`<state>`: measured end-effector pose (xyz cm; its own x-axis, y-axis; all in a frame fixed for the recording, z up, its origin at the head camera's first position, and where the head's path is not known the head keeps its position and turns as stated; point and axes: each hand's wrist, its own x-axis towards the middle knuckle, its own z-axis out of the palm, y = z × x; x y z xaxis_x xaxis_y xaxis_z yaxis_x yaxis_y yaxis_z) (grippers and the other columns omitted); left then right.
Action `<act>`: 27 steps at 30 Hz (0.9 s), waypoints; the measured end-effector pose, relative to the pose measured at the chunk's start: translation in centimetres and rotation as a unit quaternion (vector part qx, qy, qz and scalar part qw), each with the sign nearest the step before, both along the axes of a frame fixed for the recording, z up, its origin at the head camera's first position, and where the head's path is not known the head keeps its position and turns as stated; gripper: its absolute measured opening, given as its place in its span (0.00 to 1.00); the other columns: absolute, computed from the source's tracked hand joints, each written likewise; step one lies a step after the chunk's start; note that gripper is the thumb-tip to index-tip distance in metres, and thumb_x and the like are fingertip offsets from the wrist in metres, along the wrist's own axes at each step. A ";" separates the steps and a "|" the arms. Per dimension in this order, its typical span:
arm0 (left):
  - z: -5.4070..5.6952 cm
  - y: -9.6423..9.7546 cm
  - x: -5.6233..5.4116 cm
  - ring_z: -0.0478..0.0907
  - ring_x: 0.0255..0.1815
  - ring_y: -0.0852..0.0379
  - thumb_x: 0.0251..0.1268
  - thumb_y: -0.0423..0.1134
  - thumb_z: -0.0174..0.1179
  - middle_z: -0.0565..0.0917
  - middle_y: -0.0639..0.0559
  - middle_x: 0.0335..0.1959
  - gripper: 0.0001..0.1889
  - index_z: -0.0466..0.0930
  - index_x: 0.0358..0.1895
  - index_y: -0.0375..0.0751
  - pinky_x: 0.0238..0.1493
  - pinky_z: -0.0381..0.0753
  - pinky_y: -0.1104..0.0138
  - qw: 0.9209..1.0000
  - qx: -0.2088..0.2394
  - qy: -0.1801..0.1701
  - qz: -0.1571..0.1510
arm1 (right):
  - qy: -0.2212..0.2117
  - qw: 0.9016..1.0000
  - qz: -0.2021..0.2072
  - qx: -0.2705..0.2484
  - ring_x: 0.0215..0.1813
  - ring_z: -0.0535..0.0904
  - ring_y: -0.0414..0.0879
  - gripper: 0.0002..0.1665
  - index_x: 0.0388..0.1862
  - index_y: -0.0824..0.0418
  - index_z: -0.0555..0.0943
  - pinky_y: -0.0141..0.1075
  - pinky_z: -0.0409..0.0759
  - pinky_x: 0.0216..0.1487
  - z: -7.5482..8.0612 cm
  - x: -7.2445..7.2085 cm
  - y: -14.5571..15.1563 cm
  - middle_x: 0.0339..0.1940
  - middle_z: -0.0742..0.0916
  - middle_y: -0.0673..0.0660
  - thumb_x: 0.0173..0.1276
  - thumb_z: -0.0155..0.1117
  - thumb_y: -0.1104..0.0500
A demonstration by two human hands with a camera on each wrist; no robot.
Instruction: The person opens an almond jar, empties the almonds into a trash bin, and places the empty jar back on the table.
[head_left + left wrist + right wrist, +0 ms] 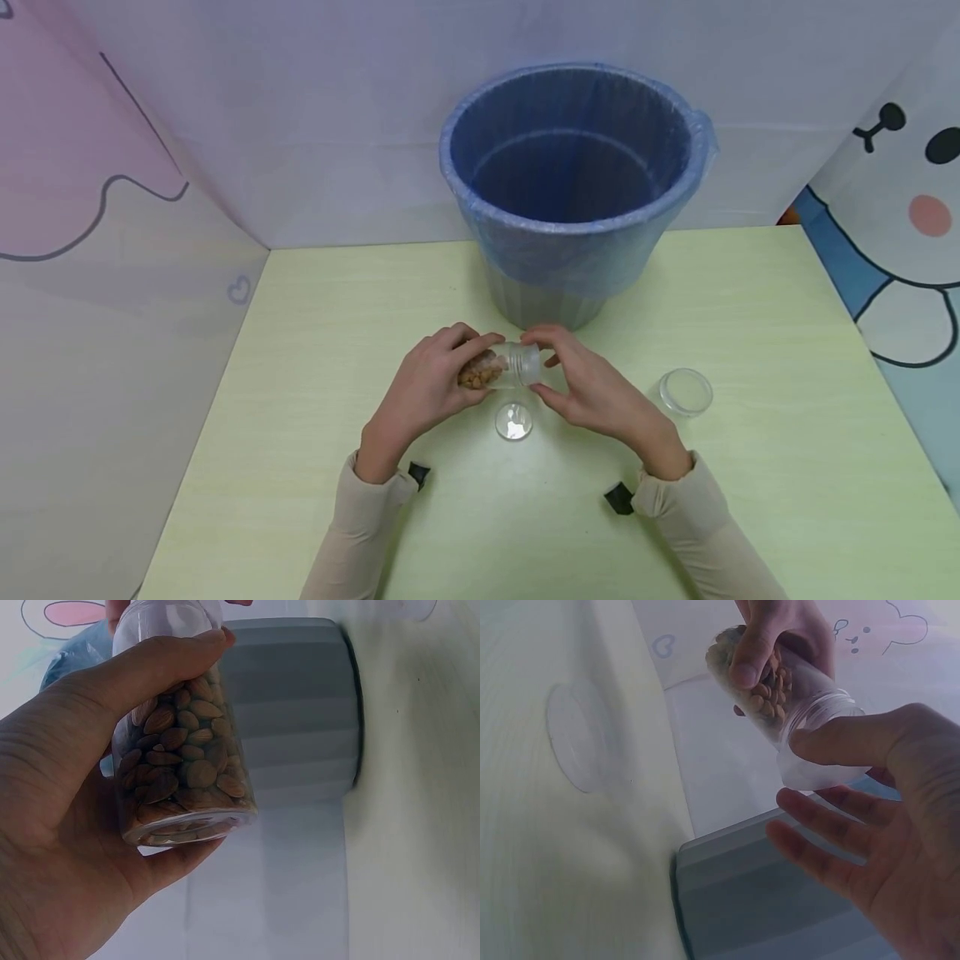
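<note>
A clear jar of almonds lies tilted on its side above the table. My left hand grips its body, thumb across the near side and fingers behind, as the left wrist view shows. At the other end, my right hand holds the jar's translucent lid between thumb and fingers. In the right wrist view the thumb presses on the lid's edge, while the lower fingers stay spread apart from it. Below the jar, a small clear round disc lies on the table.
A grey bin with a blue liner stands behind the hands at the back. A clear round dish or lid lies to the right of the right hand. Black pieces show beside both sleeves. Printed cloth walls border the table.
</note>
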<state>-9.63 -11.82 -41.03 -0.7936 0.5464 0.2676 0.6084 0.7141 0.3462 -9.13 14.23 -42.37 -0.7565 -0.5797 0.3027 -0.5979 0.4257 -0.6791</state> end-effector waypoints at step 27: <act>1.1 -0.6 0.4 0.82 0.48 0.53 0.49 0.44 0.84 0.83 0.53 0.49 0.35 0.83 0.65 0.53 0.48 0.85 0.58 1.000 0.004 -0.006 0.020 | -0.092 0.995 -0.012 0.046 0.73 0.74 0.61 0.37 0.70 0.68 0.72 0.56 0.71 0.76 -4.5 -2.2 0.1 0.69 0.80 0.65 0.63 0.76 0.66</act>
